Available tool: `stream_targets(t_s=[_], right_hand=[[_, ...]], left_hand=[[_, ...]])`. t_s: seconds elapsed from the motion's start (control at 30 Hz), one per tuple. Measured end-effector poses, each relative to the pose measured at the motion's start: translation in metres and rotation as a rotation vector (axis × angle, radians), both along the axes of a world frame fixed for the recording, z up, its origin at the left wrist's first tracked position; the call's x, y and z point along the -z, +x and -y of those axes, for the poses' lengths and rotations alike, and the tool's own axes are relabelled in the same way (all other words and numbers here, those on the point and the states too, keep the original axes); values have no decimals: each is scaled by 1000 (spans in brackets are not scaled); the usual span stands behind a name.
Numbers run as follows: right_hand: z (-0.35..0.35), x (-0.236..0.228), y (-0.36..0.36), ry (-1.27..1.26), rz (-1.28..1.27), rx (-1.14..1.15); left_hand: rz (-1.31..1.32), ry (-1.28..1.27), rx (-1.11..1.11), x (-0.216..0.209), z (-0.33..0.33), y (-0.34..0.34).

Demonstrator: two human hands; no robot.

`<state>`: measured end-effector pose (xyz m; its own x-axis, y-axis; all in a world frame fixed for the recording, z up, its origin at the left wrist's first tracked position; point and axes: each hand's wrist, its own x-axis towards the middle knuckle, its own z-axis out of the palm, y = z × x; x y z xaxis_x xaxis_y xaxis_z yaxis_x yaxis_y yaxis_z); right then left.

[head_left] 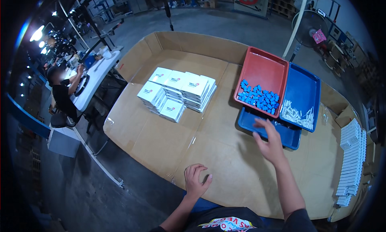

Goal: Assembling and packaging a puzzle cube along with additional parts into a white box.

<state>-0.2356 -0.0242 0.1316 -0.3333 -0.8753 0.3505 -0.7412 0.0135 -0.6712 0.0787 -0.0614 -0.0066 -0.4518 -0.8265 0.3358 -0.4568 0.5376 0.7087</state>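
My left hand [196,180] hovers over the near edge of the cardboard-covered table, fingers curled apart with nothing in them. Farther right, my right hand [268,142] is raised in front of a lower blue tray [290,138], its fingers spread and holding nothing. Beyond it lies a red tray [265,67] with small blue plastic pieces [259,97] heaped at its near end. Beside that, another blue tray [302,83] holds small white stick-like pieces [298,114]. The red tray overlaps the lower blue tray and hides much of it.
Stacks of flat white boxes [173,89] stand left of centre on the cardboard tabletop [217,159]. A long row of white boxes [349,163] lines the right edge. Raised cardboard walls [201,44] border the far side. At left, another person [66,91] sits at a white table [96,77].
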Motion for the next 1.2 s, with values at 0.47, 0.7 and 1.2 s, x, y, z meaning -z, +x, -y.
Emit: stream_targets(t_s=[0.47,0.7,1.2], right_hand=[[346,20,-79,215,28,-296],[442,88,-57,435,-23,-362],[451,72,-61,375,39,-263]], left_hand=[[57,40,42,21,4,5],[135,91,-14,16,0,3],[4,36,-15,26,1,7]])
